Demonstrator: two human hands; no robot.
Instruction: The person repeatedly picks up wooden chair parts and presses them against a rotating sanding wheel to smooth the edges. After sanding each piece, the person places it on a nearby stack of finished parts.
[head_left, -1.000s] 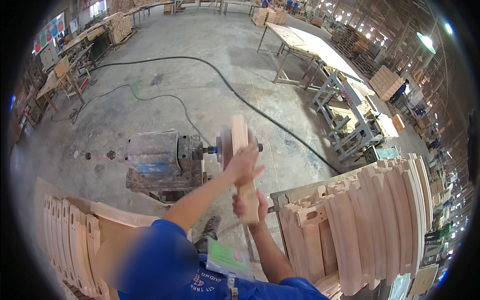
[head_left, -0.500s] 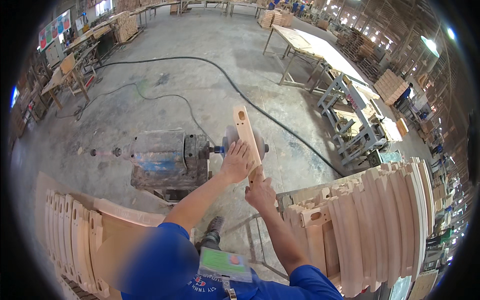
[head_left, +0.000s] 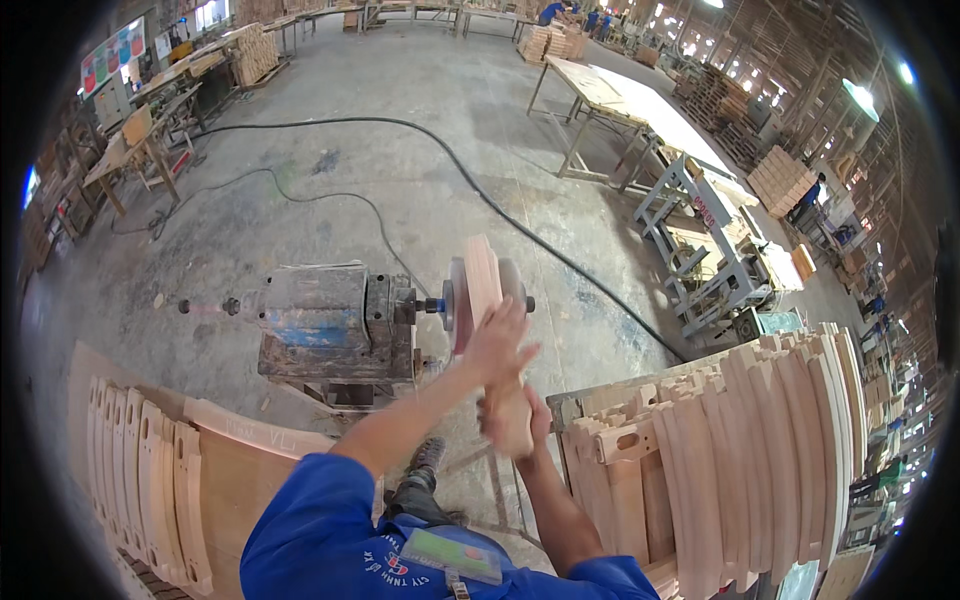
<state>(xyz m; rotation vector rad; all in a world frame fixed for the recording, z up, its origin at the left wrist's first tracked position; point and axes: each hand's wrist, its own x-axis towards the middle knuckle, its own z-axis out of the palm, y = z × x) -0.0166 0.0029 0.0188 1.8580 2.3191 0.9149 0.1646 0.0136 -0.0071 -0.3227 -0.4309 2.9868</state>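
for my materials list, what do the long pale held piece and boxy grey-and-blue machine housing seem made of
Long pale piece: likely bare wood, judging by its matte tan look; grain blurred. Boxy grey-and-blue machine housing: probably metal, worn paint, from patchy blue.

Two hands (head_left: 497,345) — one held board (head_left: 484,278) (one badge (head_left: 452,556)).

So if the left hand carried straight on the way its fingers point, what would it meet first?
Probably the grey wheel, which shows just ahead of the left hand, beside the wooden piece it lies on. Depth is unclear, so it might pass above the wheel.
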